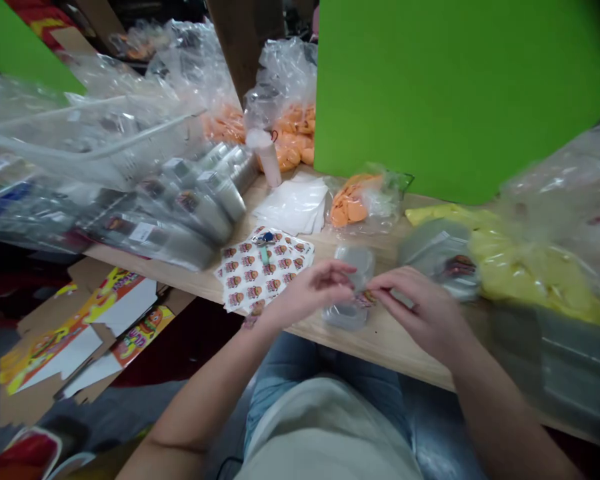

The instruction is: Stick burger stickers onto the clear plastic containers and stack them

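Note:
In front of me on the wooden table (380,340) lies a clear plastic container (345,317), partly hidden under my hands. My right hand (417,303) pinches a small colourful sticker (366,299) between thumb and fingertips, just above the container. Close by on the left, my left hand (317,290) is open, fingers stretched toward the sticker; whether it touches the container I cannot tell. Sheets of burger stickers (254,280) lie left of my left hand, with a keychain-like blue and green item (265,247) on top. Stickers also show at my left wrist.
Stacked clear containers (195,207) and a plastic crate (95,153) fill the left. Behind are white sheets (295,203), a bag of orange pieces (353,203) and a green panel (455,93). A closed container (443,260) and yellow bag (530,273) sit right.

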Action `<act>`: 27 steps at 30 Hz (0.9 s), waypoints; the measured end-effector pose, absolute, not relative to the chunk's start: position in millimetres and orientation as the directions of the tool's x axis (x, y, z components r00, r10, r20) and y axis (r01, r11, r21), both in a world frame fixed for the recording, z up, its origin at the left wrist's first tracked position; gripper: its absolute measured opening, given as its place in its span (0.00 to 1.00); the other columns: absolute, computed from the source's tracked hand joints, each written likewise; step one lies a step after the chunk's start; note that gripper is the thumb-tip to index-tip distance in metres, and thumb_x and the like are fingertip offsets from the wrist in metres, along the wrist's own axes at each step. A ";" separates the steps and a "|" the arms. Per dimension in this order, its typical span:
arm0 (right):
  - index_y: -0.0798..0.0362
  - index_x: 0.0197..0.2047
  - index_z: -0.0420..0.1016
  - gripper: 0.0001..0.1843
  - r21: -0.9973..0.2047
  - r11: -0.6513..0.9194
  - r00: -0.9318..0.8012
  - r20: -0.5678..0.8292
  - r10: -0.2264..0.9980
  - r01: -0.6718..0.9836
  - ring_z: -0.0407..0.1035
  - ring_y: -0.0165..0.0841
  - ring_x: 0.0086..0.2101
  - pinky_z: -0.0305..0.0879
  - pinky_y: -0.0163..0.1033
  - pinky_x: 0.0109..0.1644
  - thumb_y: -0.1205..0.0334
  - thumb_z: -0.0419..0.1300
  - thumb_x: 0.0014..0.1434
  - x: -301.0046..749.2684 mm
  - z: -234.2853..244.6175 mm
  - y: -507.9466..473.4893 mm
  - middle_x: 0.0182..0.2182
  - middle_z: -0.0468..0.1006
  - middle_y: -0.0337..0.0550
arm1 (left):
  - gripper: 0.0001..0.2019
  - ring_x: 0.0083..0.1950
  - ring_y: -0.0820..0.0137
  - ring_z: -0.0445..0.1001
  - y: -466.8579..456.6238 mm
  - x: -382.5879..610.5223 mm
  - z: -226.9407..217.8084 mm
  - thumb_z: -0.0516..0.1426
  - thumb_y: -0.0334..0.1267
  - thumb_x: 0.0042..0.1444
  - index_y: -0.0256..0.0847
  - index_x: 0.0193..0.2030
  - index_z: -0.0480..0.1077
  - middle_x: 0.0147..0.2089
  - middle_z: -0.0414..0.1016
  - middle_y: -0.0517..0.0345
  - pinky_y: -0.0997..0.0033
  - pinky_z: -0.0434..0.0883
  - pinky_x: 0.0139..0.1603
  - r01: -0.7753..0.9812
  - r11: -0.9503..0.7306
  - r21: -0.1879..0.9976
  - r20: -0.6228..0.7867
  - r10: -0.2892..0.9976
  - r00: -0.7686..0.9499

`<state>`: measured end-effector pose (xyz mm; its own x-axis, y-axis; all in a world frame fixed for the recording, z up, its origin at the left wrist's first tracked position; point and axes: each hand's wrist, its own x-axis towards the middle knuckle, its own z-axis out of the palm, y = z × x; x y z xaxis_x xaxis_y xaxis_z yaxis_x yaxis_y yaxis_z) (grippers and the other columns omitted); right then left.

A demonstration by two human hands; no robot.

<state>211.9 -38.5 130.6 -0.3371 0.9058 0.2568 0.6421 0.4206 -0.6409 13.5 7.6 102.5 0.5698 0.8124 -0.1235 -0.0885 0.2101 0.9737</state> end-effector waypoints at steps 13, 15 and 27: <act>0.51 0.49 0.65 0.23 -0.970 -0.211 0.131 -0.195 0.972 0.121 0.72 0.31 0.32 0.69 0.39 0.38 0.54 0.62 0.50 201.5 70.5 -39.8 0.29 0.76 0.38 | 0.28 0.59 0.60 0.63 -29.3 15.5 56.4 0.60 0.41 0.51 0.45 0.59 0.58 0.60 0.62 0.47 0.59 0.63 0.56 0.254 -0.233 0.939 0.137 0.928 0.347; 0.51 0.48 0.65 0.24 -0.963 -0.240 0.114 -0.227 0.967 0.119 0.72 0.32 0.31 0.69 0.40 0.38 0.54 0.63 0.49 200.3 66.6 -38.3 0.28 0.76 0.38 | 0.34 0.66 0.58 0.52 -24.1 7.8 44.8 0.61 0.42 0.49 0.45 0.62 0.54 0.64 0.56 0.48 0.54 0.53 0.64 0.279 -0.385 0.880 0.212 0.843 0.495; 0.52 0.52 0.65 0.25 -0.936 -0.226 0.029 -0.227 0.973 0.269 0.72 0.33 0.31 0.68 0.42 0.40 0.56 0.61 0.50 187.4 73.2 -28.2 0.29 0.77 0.39 | 0.34 0.69 0.59 0.46 -20.0 3.1 28.8 0.56 0.34 0.52 0.45 0.65 0.48 0.67 0.51 0.50 0.53 0.47 0.67 0.134 -0.326 0.936 0.187 0.780 0.598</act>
<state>187.4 -28.2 73.2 0.0290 0.9735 -0.2269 0.2685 -0.2262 -0.9363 3.1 -20.0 28.8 0.5977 0.7797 0.1865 0.1339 -0.3265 0.9357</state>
